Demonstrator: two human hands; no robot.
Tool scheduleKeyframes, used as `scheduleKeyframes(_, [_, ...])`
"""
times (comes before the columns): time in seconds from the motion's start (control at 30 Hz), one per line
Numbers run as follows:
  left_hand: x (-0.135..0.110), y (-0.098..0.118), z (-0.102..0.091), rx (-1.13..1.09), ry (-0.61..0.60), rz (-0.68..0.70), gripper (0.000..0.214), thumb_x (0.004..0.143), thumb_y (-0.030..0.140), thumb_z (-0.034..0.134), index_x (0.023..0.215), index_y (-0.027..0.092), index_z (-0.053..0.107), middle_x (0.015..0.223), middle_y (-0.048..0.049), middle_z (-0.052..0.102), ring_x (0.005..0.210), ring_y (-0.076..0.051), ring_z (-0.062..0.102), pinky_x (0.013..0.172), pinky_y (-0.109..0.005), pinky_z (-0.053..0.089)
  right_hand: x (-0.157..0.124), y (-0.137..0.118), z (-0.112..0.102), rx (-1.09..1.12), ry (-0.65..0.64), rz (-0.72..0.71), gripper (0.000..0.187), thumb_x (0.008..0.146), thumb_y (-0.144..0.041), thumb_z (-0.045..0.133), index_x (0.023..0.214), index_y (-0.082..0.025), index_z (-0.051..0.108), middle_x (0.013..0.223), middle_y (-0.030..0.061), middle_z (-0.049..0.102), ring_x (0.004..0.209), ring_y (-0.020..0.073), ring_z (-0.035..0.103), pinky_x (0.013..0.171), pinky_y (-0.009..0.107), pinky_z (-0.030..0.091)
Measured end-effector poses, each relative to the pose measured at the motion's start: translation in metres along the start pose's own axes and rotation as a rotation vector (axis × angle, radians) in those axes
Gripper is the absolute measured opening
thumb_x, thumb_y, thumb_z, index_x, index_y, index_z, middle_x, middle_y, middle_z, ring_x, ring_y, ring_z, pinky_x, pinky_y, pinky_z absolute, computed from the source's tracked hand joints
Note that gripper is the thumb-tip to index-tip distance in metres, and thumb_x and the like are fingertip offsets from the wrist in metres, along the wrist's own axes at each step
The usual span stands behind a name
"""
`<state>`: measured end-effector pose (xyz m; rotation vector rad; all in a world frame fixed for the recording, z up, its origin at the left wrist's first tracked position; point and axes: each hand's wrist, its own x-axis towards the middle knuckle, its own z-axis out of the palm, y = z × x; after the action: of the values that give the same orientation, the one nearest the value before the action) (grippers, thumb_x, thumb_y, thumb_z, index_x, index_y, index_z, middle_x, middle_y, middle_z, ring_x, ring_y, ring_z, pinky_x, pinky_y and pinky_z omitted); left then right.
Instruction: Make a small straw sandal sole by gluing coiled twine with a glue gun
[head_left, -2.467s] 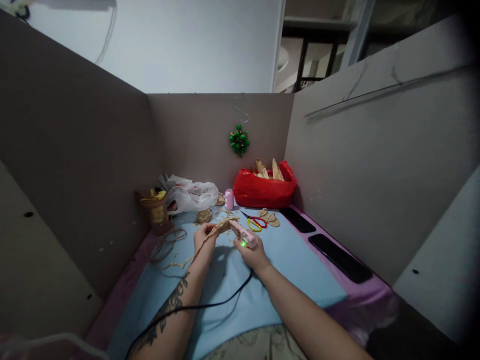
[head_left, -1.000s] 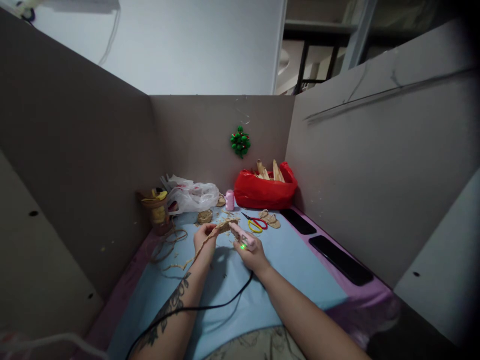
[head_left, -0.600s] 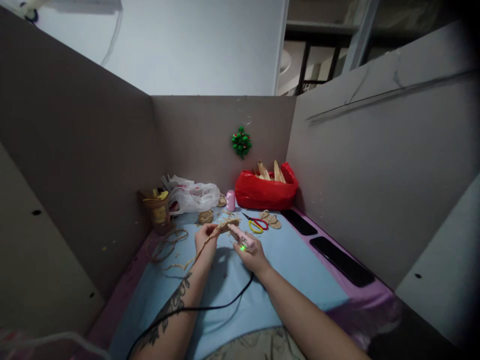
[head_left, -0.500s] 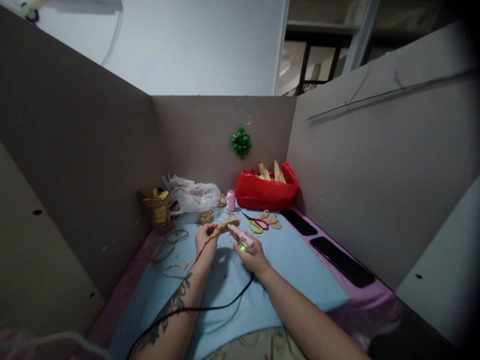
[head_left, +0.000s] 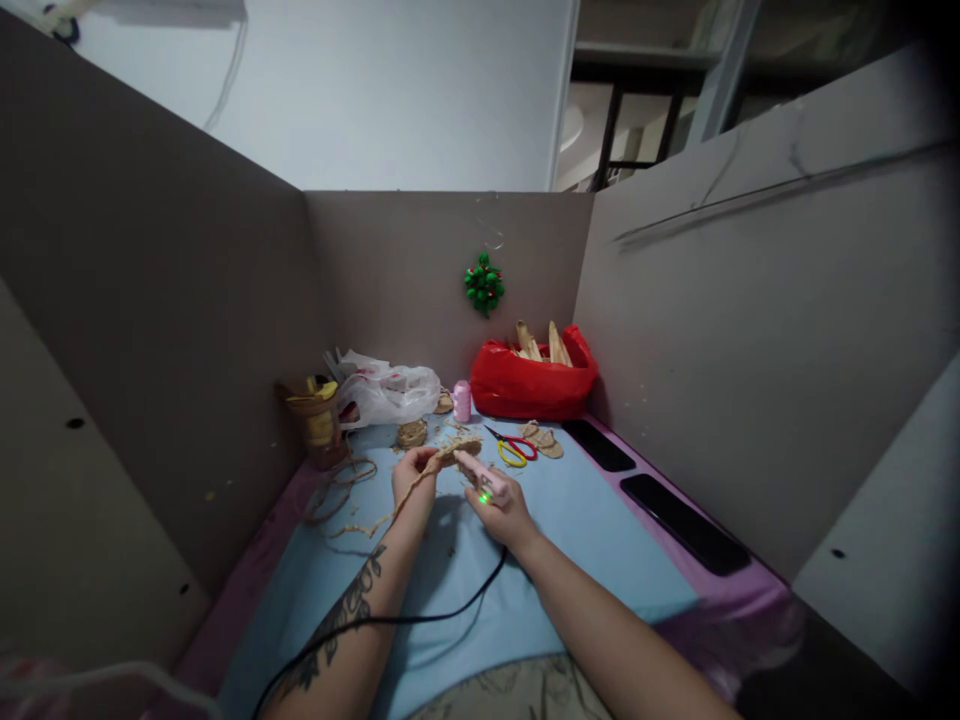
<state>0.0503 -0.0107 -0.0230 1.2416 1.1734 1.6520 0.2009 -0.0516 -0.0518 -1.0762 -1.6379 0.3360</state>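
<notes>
1. Right grip (head_left: pixel 504 508): clenched round a pink glue gun (head_left: pixel 480 474), green lamp lit, nozzle aimed at and seemingly touching the straw braid (head_left: pixel 459 448).
2. Left grip (head_left: pixel 412 472): pinched on the same straw braid, held just above the bench (head_left: pixel 585 540); loose tail (head_left: pixel 367 527) trailing down-left onto the blue cover.
3. Black cord (head_left: pixel 420 618) running from the gun back between the forearms.
4. Further out: red-and-yellow scissors (head_left: pixel 514 449) just beyond the gun, pink spool (head_left: pixel 461 400), red bag (head_left: pixel 534 384) against the back wall, clear plastic bag (head_left: pixel 390 392), brown jar (head_left: pixel 319 430) at left, dark phones (head_left: pixel 682 520) along the right edge.
5. Risks, as judged:
   - Burn, if the pinching fingertips creep closer to the hot nozzle.
   - Glue drip onto the cover, if held too long.
   - Nozzle jerked off the braid, if the cord snags on a forearm.
   - Loose tail dragged into wet glue.
</notes>
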Motion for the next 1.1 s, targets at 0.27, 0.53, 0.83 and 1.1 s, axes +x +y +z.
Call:
scheduleKeyframes(0.27, [0.002,-0.010,0.000,-0.028,-0.016,0.002,0.028,0.061,0.036,0.071,0.079,0.014,0.068,0.072,-0.0050,0.068,0.067,-0.018,0.063,0.064,-0.028,0.049,-0.001,0.003,0.002,0.006,0.003,0.015,0.007,0.074,-0.025,0.060,0.074,-0.019,0.062,0.066,0.0000,0.056,0.062,0.0152,0.053,0.058,0.024,0.044])
scheduleKeyframes(0.53, [0.002,-0.011,0.001,-0.023,-0.015,-0.014,0.029,0.060,0.035,0.072,0.079,0.014,0.067,0.071,-0.0047,0.068,0.064,-0.017,0.062,0.063,-0.027,0.048,-0.001,0.003,0.004,0.015,-0.031,0.005,0.008,0.075,-0.025,0.057,0.076,-0.019,0.062,0.068,0.0004,0.055,0.063,0.0152,0.054,0.058,0.024,0.043])
scheduleKeyframes(0.83, [0.000,-0.003,0.002,0.000,0.007,-0.034,0.028,0.059,0.035,0.071,0.077,0.015,0.068,0.068,-0.0039,0.067,0.063,-0.017,0.061,0.061,-0.027,0.047,-0.001,-0.006,0.003,0.026,-0.006,0.017,0.008,0.073,-0.025,0.058,0.068,-0.020,0.054,0.065,-0.0009,0.053,0.061,0.0143,0.053,0.057,0.024,0.043])
scheduleKeyframes(1.1, [-0.001,-0.004,0.002,0.056,0.034,0.031,0.023,0.063,0.034,0.068,0.076,0.015,0.069,0.070,-0.0044,0.069,0.064,-0.017,0.061,0.062,-0.027,0.047,-0.002,-0.009,0.003,0.048,0.004,0.049,0.007,0.072,-0.025,0.060,0.067,-0.020,0.057,0.064,-0.0006,0.054,0.060,0.0146,0.053,0.056,0.023,0.043])
